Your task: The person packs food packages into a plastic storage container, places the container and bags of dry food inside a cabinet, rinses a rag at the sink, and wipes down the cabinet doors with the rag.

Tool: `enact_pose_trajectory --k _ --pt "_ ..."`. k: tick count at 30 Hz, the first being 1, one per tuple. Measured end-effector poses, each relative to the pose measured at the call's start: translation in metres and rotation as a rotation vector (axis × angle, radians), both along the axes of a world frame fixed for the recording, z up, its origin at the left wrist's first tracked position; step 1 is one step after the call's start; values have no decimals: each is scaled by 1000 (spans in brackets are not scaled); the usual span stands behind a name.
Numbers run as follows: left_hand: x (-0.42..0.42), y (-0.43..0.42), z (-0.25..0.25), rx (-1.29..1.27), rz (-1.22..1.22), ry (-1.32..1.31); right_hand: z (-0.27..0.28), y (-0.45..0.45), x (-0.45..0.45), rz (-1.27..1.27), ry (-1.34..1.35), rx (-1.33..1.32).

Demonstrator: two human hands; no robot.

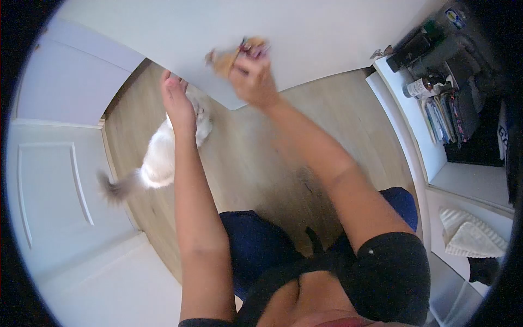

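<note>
My right hand (253,79) is raised in front of a white surface, its fingers closed round a small tan, crumpled-looking thing (222,62) with pink and dark patches. Motion blurs it, so I cannot make out its kind. Off to the left, my left hand (178,101) is held up with the fingers stretched out and nothing in it. Behind and below that hand, a white cat (162,155) with a grey-brown tail stands on the wooden floor; my forearm and hand hide part of its body and head.
The white surface (316,38) has a corner jutting over the floor (348,114). A white panelled door (54,185) is at the left. On the right, a white shelf unit (400,90) holds a brown bottle (422,87), books (441,117) and a cream knitted cloth (474,237).
</note>
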State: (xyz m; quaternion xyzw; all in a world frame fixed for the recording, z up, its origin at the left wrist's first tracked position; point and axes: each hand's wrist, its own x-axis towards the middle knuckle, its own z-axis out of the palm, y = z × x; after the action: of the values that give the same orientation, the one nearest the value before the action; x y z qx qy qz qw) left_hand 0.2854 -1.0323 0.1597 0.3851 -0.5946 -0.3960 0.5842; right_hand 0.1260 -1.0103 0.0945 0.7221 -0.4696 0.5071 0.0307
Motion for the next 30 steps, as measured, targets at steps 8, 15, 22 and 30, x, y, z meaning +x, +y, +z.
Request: enact_pose_trajectory --k 8,15,22,30 --pt "-2 7 5 51 11 -10 -116 18 -91 0 1076 26" --pt "3 2 -8 74 52 -88 -32 -5 -46 169 488 -319" --pt "-7 1 0 43 108 -114 -9 -29 -50 -77 729 -594" --pt "-17 1 -5 9 98 -157 78 6 -259 -909 -351 -328"
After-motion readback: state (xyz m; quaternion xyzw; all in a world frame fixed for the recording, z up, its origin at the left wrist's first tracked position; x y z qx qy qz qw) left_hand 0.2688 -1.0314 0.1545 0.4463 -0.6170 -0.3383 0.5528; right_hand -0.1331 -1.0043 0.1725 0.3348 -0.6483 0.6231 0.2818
